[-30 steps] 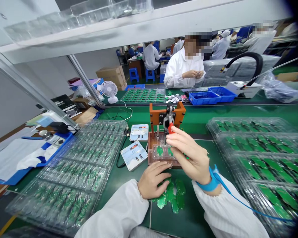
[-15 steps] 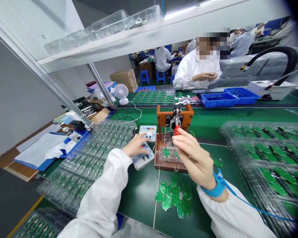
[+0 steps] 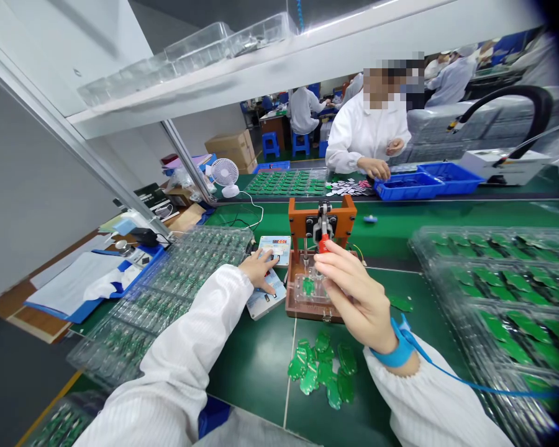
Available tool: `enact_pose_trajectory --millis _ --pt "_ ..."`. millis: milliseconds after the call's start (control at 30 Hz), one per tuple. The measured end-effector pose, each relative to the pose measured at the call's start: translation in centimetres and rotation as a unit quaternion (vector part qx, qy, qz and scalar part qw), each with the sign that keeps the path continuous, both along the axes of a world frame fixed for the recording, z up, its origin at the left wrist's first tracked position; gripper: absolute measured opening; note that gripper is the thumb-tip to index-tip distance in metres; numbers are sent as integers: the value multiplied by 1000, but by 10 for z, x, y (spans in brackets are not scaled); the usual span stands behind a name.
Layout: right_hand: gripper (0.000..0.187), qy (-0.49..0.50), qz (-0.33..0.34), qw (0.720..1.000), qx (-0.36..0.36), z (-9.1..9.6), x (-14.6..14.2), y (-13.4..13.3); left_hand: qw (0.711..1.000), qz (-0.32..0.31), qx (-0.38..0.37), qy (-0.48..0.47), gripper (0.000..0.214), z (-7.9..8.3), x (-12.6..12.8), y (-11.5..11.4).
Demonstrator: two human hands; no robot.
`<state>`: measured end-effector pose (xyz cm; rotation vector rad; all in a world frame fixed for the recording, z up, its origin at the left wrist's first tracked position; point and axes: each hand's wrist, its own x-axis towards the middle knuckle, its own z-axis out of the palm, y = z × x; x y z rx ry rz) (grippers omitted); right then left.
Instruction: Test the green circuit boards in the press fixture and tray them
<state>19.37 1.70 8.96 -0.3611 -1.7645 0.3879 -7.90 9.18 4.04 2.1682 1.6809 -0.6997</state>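
My right hand point(image 3: 358, 298) is closed on the red lever handle point(image 3: 323, 243) of a toggle-clamp press with an orange frame point(image 3: 298, 217). Below the clamp, a clear fixture plate point(image 3: 300, 295) holds a green circuit board point(image 3: 308, 286); my fingers hide its right part. My left hand point(image 3: 259, 270) rests with spread fingers over two small control boxes, the upper one point(image 3: 283, 243) with a lit red display and the lower one point(image 3: 266, 303) partly covered. In front of the press lies a loose pile of green circuit boards point(image 3: 325, 371).
Clear trays of boards point(image 3: 186, 279) stand at left, and stacked trays point(image 3: 498, 292) at right. Across the green belt, a co-worker's hand point(image 3: 375, 168) is at a blue bin point(image 3: 407, 188). A small fan point(image 3: 225, 172) stands behind. A blue wrist cord point(image 3: 470, 383) trails rightward.
My left hand has shifted forward over the control boxes, and the upper display reads differently. The co-worker's hand has reached to the blue bin. A small blue item now shows on the belt.
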Motion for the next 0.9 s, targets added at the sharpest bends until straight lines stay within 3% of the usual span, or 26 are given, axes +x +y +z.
enact_pose_trajectory --millis 433,900 --pt "62 -4 -22 1000 3 -2 -1 -3 998 14 10 -59 136 -9 -31 -4" --pt "62 -13 -23 1000 6 -5 0 -2 999 8 -8 -40 140 -6 -28 -1"
